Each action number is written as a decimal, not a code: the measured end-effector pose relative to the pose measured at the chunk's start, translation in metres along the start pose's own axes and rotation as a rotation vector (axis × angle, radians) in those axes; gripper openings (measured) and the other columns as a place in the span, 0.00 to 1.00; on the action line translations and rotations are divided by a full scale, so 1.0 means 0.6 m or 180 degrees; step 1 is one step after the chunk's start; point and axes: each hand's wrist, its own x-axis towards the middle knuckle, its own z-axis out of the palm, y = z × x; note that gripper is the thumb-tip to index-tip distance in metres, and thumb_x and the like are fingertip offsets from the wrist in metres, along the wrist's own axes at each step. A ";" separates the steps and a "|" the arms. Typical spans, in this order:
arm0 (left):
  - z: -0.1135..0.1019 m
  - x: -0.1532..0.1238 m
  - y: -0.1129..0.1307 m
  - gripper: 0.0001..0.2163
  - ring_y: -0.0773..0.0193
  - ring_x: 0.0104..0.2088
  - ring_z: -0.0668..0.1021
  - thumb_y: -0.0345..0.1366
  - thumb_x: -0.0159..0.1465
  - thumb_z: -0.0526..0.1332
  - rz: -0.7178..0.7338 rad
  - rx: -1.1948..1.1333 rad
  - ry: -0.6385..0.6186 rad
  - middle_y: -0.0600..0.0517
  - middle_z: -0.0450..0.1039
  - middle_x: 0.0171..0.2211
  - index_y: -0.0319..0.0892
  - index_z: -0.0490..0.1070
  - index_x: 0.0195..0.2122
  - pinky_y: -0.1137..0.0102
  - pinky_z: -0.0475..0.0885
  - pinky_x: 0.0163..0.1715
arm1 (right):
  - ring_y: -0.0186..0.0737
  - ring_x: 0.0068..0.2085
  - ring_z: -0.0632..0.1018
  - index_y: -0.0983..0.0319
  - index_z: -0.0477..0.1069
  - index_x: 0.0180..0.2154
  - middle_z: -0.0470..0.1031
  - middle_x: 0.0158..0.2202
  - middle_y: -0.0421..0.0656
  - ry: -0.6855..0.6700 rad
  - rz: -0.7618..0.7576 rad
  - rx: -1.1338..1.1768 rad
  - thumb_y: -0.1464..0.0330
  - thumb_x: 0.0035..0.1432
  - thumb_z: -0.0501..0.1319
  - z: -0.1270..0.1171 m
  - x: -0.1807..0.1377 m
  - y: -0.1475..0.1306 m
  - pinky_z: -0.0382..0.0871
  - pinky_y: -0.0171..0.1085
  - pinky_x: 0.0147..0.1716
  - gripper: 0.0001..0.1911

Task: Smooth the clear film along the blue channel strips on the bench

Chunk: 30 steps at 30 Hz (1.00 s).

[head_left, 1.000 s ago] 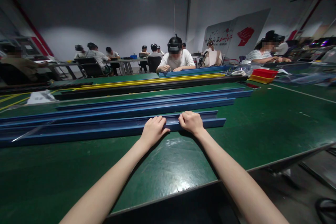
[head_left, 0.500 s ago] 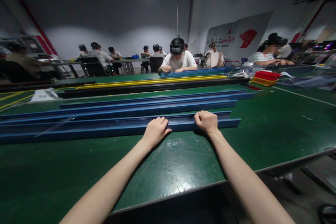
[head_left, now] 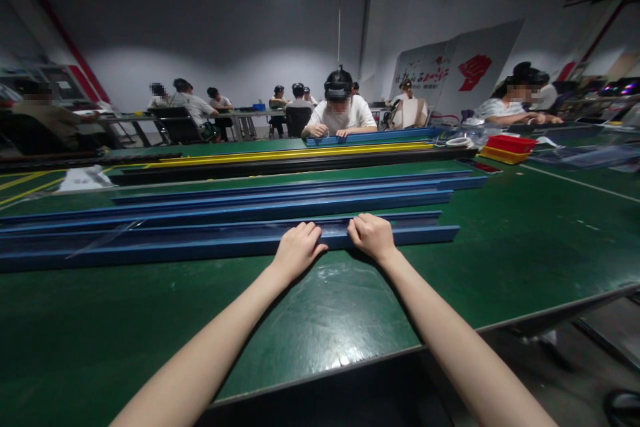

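A long blue channel strip (head_left: 425, 235) lies crosswise on the green table in front of me. My left hand (head_left: 299, 244) grips its near wall, fingers curled over into the channel and thumb on the near side. To the right, my right hand (head_left: 371, 235) is closed over the same strip, its fingertips hidden inside the channel; whether it pinches anything else there I cannot see. A piece of clear film (head_left: 107, 240) rests across the strip's left part. Just behind lie more blue strips (head_left: 400, 200), parallel to this one.
Farther back are yellow-edged black strips (head_left: 300, 159), a red tray (head_left: 510, 143) stacked on a yellow one, and a phone (head_left: 483, 166). A co-worker (head_left: 345, 113) sits across the green table (head_left: 500, 267) with hands on another blue strip. The table's near edge runs below my forearms.
My right hand has slid left along the blue channel strip, closer to my left hand. The left hand and the strip look unmoved.
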 end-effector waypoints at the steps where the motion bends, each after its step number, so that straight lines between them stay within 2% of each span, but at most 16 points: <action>1: 0.000 0.000 0.000 0.10 0.60 0.38 0.70 0.43 0.60 0.56 0.0016 0.0017 0.0004 0.50 0.69 0.36 0.41 0.64 0.35 0.68 0.65 0.35 | 0.31 0.22 0.65 0.63 0.67 0.17 0.69 0.18 0.42 -0.0030 0.0063 0.0008 0.68 0.56 0.49 0.002 0.001 -0.001 0.49 0.34 0.24 0.19; 8: -0.002 0.002 -0.001 0.11 0.60 0.38 0.70 0.41 0.60 0.57 0.0110 0.0099 0.0063 0.50 0.69 0.37 0.40 0.64 0.38 0.68 0.64 0.35 | 0.31 0.20 0.65 0.64 0.68 0.16 0.69 0.17 0.43 -0.0058 0.0271 0.0011 0.68 0.54 0.50 0.010 0.004 0.004 0.47 0.34 0.22 0.18; 15: -0.004 0.001 -0.005 0.15 0.59 0.39 0.70 0.43 0.58 0.58 0.0139 0.0137 0.0114 0.49 0.70 0.38 0.40 0.64 0.42 0.67 0.64 0.35 | 0.30 0.19 0.65 0.63 0.66 0.14 0.68 0.16 0.42 0.0180 0.0304 -0.0068 0.68 0.53 0.50 0.011 -0.002 0.017 0.47 0.34 0.21 0.19; 23: -0.007 -0.001 -0.011 0.15 0.58 0.40 0.69 0.45 0.57 0.59 0.0062 0.0121 0.0044 0.48 0.70 0.39 0.40 0.65 0.39 0.68 0.63 0.35 | 0.30 0.19 0.65 0.63 0.65 0.13 0.68 0.15 0.42 0.0112 0.0519 -0.0210 0.68 0.52 0.49 0.008 -0.014 0.052 0.46 0.33 0.20 0.19; 30: -0.005 0.000 -0.013 0.13 0.60 0.40 0.70 0.45 0.58 0.58 0.0094 0.0035 -0.0106 0.50 0.72 0.37 0.40 0.66 0.33 0.68 0.62 0.35 | 0.30 0.19 0.65 0.63 0.64 0.12 0.68 0.15 0.42 0.0091 0.0599 -0.0242 0.68 0.52 0.49 0.006 -0.015 0.058 0.45 0.33 0.20 0.19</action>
